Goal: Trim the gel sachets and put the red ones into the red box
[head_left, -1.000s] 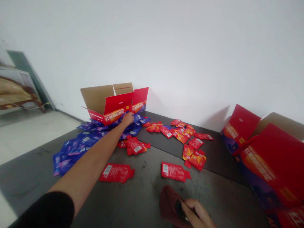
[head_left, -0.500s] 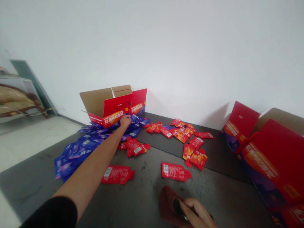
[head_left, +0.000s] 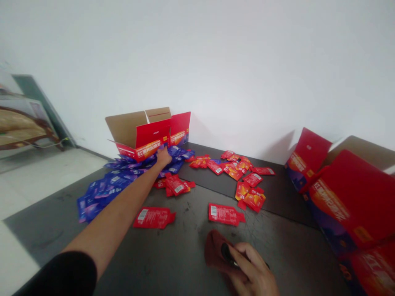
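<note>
My left hand reaches far forward to the heap of blue sachets in front of an open carton. Its fingers are closed, with a blue-purple sachet showing at their tips; the grip is partly hidden. Near the front edge of the view, my right hand is closed round a dark red cloth-like thing with a black part, whose exact kind I cannot make out. Two red spouted sachets lie flat before me, one left and one right.
Loose red sachets form a small pile beside the blue heap and a scattered group toward the wall. A second open red carton stands at the right. A sofa is off to the left beyond the dark table.
My left hand has shifted slightly at the blue heap, and a blue-purple sachet now shows at its fingertips. My right hand appears a little higher in view, still round the dark red thing.
</note>
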`<act>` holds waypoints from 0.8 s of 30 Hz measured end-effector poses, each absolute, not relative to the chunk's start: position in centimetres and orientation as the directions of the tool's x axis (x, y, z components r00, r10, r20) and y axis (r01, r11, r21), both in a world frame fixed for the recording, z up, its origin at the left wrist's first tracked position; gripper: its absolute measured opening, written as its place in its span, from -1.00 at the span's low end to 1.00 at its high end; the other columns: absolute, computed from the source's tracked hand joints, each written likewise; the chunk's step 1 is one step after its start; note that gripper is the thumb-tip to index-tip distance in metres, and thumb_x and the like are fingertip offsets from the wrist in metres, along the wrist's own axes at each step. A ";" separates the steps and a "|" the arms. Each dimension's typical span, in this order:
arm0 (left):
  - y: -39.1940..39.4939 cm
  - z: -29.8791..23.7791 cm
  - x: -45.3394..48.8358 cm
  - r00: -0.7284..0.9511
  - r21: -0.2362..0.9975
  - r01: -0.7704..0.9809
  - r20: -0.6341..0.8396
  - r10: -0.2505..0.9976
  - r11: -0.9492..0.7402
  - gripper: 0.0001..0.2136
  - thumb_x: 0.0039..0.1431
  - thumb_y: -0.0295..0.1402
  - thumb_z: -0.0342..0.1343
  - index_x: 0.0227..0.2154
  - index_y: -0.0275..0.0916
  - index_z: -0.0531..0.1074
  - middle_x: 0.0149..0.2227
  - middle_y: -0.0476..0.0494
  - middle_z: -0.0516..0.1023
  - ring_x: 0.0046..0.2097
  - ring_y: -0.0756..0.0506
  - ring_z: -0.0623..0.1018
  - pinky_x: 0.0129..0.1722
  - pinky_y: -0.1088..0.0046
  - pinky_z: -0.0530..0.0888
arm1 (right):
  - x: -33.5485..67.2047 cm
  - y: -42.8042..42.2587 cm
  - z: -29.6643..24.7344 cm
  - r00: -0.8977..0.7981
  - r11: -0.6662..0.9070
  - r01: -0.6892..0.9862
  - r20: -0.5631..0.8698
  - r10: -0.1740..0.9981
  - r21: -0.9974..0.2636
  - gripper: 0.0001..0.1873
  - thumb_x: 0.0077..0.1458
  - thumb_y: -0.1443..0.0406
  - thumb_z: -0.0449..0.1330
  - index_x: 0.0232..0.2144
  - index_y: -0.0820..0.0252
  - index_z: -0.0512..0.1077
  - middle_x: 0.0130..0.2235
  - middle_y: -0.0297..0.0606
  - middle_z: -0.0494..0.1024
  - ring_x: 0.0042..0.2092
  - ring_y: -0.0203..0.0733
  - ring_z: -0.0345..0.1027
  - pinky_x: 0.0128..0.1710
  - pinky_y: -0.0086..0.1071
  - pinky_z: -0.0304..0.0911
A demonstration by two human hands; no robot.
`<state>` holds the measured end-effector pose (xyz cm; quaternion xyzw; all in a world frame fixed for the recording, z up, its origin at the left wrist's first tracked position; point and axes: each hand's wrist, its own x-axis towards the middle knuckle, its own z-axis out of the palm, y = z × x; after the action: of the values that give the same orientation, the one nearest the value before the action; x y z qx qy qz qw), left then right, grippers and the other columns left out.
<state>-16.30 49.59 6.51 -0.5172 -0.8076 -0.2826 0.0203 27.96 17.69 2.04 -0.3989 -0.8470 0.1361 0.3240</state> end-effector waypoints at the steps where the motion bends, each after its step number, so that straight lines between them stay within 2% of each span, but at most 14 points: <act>1: 49.2 6.5 -16.1 -0.473 0.414 0.850 0.323 0.820 0.327 -0.59 0.34 -0.22 0.18 0.17 -0.24 0.37 0.18 -0.27 0.41 0.13 -0.25 0.49 0.08 0.01 0.49 | 27.9 17.7 2.1 -0.467 0.645 0.584 0.446 0.763 -0.492 -0.61 0.28 0.24 0.21 0.15 -0.03 0.45 -0.14 -0.24 0.53 -0.18 -0.25 0.53 -0.17 -0.52 0.47; 6: 47.9 6.6 -15.0 -0.471 0.320 0.871 0.325 0.820 0.373 -0.59 0.34 -0.20 0.17 0.18 -0.20 0.37 0.24 -0.27 0.35 0.20 -0.28 0.42 0.16 -0.04 0.42 | 27.5 17.5 2.5 -0.459 0.664 0.564 0.482 0.746 -0.490 -0.64 0.29 0.23 0.20 0.12 -0.02 0.46 -0.17 -0.26 0.52 -0.21 -0.25 0.51 -0.23 -0.51 0.46; 14: 47.0 8.0 -12.9 -0.343 0.204 0.936 0.332 0.879 0.288 -0.58 0.31 -0.20 0.08 0.20 -0.08 0.40 0.31 -0.36 0.26 0.28 -0.44 0.29 0.17 0.00 0.32 | 27.4 17.0 2.6 -0.446 0.640 0.583 0.460 0.767 -0.502 -0.62 0.29 0.27 0.19 0.14 -0.03 0.46 -0.14 -0.24 0.51 -0.14 -0.20 0.48 -0.19 -0.43 0.44; 21: 44.8 8.1 -11.8 -0.226 0.096 0.973 0.268 0.936 0.208 -0.61 0.32 -0.16 0.16 0.11 -0.23 0.41 0.23 -0.26 0.35 0.22 -0.29 0.37 0.19 -0.05 0.33 | 27.5 16.9 2.6 -0.471 0.641 0.582 0.436 0.767 -0.500 -0.61 0.31 0.27 0.18 0.17 -0.02 0.42 -0.12 -0.23 0.49 -0.12 -0.19 0.45 -0.17 -0.38 0.41; 24: 43.6 8.3 -11.3 -0.193 0.075 0.981 0.281 0.940 0.179 -0.65 0.33 -0.20 0.15 0.09 -0.23 0.44 0.22 -0.27 0.36 0.22 -0.31 0.37 0.18 -0.05 0.33 | 27.5 16.9 2.7 -0.474 0.647 0.583 0.441 0.762 -0.491 -0.61 0.32 0.28 0.18 0.17 -0.01 0.42 -0.12 -0.23 0.47 -0.12 -0.19 0.44 -0.16 -0.37 0.39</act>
<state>-11.33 43.58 8.32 -0.6293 -0.7631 -0.1197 0.0855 27.51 16.87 2.70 -0.3971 -0.8473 0.1379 0.3246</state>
